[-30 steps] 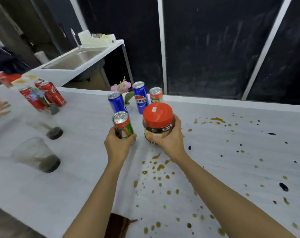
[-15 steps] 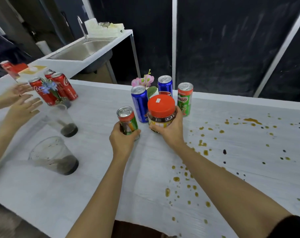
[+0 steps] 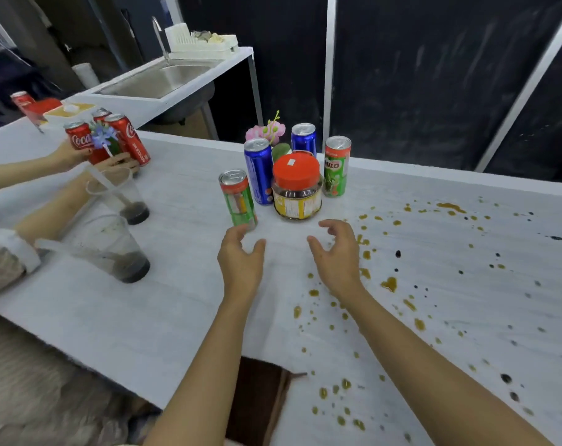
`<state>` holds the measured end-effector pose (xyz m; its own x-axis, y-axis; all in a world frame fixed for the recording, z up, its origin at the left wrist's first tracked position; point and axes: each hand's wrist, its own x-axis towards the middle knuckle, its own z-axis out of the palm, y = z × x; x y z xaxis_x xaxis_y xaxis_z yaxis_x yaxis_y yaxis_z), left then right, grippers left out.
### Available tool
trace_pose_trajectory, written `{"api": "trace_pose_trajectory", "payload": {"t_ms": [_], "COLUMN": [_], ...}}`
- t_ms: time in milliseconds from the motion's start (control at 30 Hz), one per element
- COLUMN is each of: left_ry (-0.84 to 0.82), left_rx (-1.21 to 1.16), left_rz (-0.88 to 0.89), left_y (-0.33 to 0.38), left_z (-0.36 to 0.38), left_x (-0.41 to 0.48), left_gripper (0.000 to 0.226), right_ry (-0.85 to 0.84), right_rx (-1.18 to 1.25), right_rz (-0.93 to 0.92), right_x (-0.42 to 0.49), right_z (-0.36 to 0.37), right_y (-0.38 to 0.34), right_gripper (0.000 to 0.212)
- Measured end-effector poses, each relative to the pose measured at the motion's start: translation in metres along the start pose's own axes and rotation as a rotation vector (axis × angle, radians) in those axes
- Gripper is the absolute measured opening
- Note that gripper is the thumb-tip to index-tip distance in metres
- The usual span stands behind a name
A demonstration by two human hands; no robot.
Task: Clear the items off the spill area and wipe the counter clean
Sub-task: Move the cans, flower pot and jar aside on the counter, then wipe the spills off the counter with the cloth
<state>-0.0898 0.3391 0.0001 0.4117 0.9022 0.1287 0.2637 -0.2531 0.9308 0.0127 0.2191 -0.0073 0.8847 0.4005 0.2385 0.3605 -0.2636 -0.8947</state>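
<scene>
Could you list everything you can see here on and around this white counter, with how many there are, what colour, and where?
Green drink cans: two, green with red tops; one left of the jar, one right of it.
Blue drink cans: two, blue; behind the jar.
Red-lidded glass jar: one, yellow label; middle of the counter.
Pink flower sprig: one; behind the blue cans.
Red cola cans: at least three; far left, handled by another person's hands.
Clear plastic cups: two, dark dregs; left side.
Brown and black spill drops: many; right half of the white counter.
Brown cloth: one; near edge.
Steel sink: one; back left.
Left hand: open, empty, below the nearer green can.
Right hand: open, empty, below the jar.
</scene>
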Motion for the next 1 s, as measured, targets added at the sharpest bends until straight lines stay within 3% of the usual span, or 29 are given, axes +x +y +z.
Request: {"api": "trace_pose_trajectory", "payload": {"t_ms": [200,300,433,500,567,667,767,833,933,1000], "left_ry": [-0.165,-0.259,-0.814,-0.961,-0.870,-0.585,-0.401,-0.358,-0.422,-0.409], "left_rx": [0.086,0.152,0.481,0.567,0.573,0.718,0.837,0.833,0.827,0.853], "left_rz": [0.110,0.209,0.226,0.241,0.345,0.585,0.633,0.578,0.308,0.271], "left_y": [0.010,0.011,-0.006,-0.016,-0.025,-0.029,-0.021,-0.024,-0.023,-0.014], "left_z": [-0.014,-0.049,-0.123,-0.142,-0.143,-0.122,-0.095,-0.082,-0.059,-0.033], "left_x": [-0.095,-0.143,-0.172,-0.175,-0.175,-0.173,-0.173,-0.173,-0.178,-0.201], "left_gripper": [0.019,0.032,0.061,0.065,0.061,0.038,0.044,0.044,0.062,0.068], "right_ry": [-0.078,-0.083,-0.113,-0.111,-0.098,-0.070,-0.053,-0.056,-0.047,-0.040], "right_rx": [-0.104,-0.125,-0.200,-0.238,-0.268,-0.335,-0.407,-0.442,-0.491,-0.507], "right_rz": [-0.057,-0.101,-0.109,-0.107,-0.095,-0.095,-0.111,-0.115,-0.113,-0.101], "right_x": [-0.061,-0.089,-0.120,-0.133,-0.143,-0.152,-0.150,-0.144,-0.125,-0.111], "right_z": [-0.049,-0.078,-0.123,-0.144,-0.164,-0.189,-0.208,-0.218,-0.231,-0.236], "right_y": [0.005,0.010,0.025,0.034,0.043,0.054,0.067,0.075,0.084,0.085], "right_gripper": [0.013,0.013,0.017,0.017,0.017,0.018,0.020,0.021,0.024,0.026]}}
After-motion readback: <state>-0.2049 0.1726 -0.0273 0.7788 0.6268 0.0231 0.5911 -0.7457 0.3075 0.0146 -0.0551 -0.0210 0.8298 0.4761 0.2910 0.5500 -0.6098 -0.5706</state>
